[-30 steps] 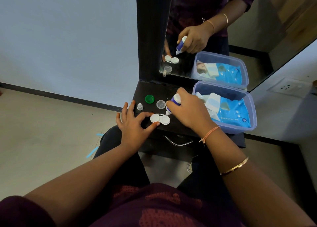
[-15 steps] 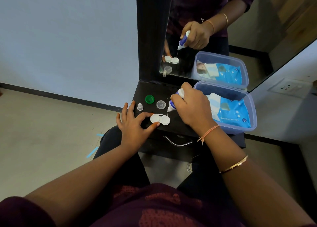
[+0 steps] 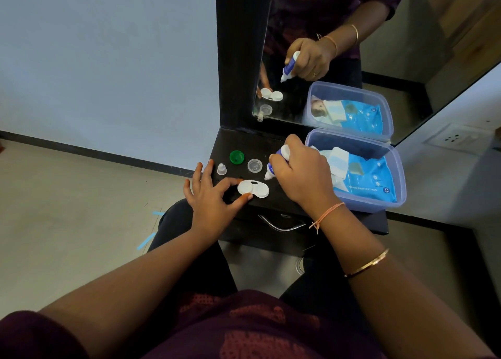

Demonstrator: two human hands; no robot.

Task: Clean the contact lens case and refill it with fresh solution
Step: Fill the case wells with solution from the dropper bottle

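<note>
One mirror (image 3: 352, 60) is standing behind one black tabletop (image 3: 244, 144), which is carrying one plastic tub (image 3: 400, 196) holding one blue wipes pack (image 3: 371, 179). The two hands are working apart. The right hand (image 3: 303, 179) is gripping one solution bottle (image 3: 276, 163), tilting its nozzle down just beside the right well of the one white lens case (image 3: 253, 189). The left hand (image 3: 211, 198) is pinching the case's left end between thumb and forefinger near the tabletop's front edge. Behind the case are lying one green lid (image 3: 236, 157), one clear lid (image 3: 254, 165) and one small white nozzle cap (image 3: 221, 168).

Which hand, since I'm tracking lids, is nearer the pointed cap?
Left. Left hand, pinching the lens case, sits beside the pointed cap; right hand grips the bottle farther right.
</note>
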